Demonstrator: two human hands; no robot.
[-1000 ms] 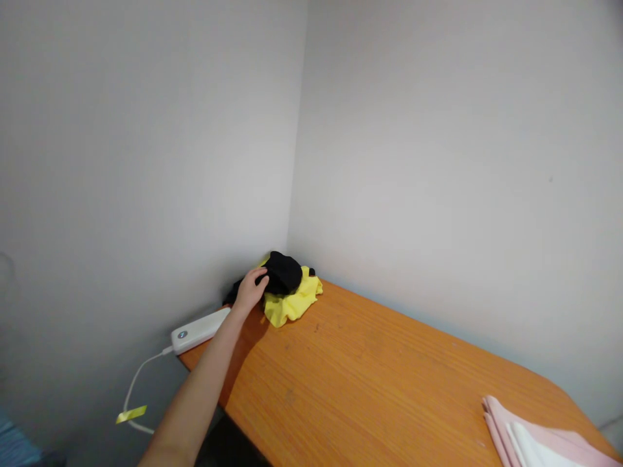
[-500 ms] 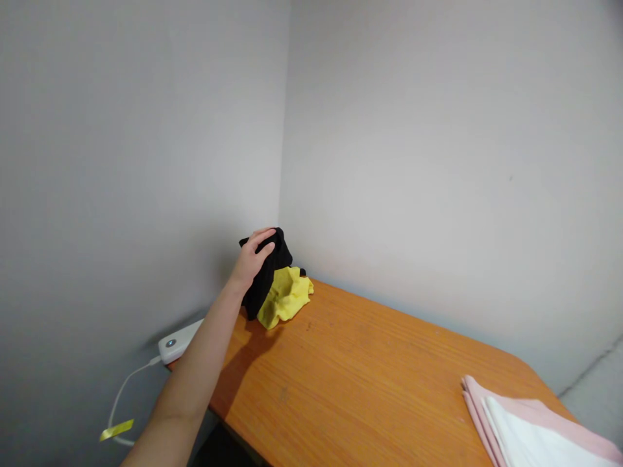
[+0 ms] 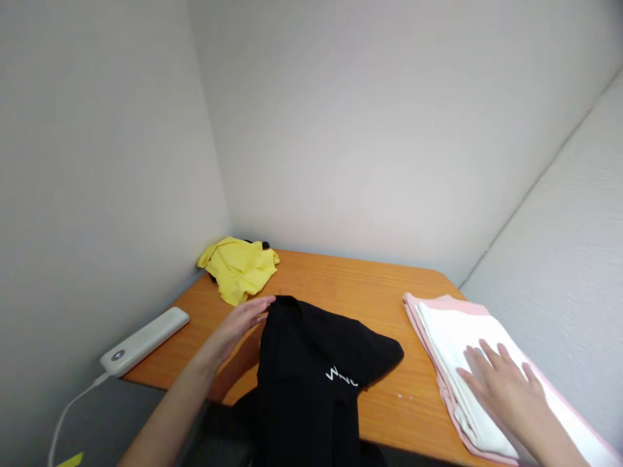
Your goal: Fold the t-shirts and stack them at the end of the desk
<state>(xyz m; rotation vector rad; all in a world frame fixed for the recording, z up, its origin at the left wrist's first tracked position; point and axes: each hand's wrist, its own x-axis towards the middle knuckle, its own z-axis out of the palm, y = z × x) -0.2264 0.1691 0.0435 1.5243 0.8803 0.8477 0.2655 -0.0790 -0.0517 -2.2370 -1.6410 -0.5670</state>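
Note:
A black T-shirt with white lettering lies rumpled across the table's front, its lower part hanging over the near edge. My left hand is closed on its upper left corner, fingertips at the fabric; the thumb is mostly hidden. At the right, my right hand is spread over a folded white cloth, fingers apart and slightly blurred. Whether the palm presses on it I cannot tell. Pink folded fabric shows beneath and around the white one.
A crumpled yellow cloth sits in the back left corner with something black behind it. A white power bank with a cable lies along the left edge of the wooden table. Walls stand at left, back and right.
My left hand has brought the black T-shirt from the back left corner to the table's front. My right hand has come into view over the white cloth. The view has turned right and down.

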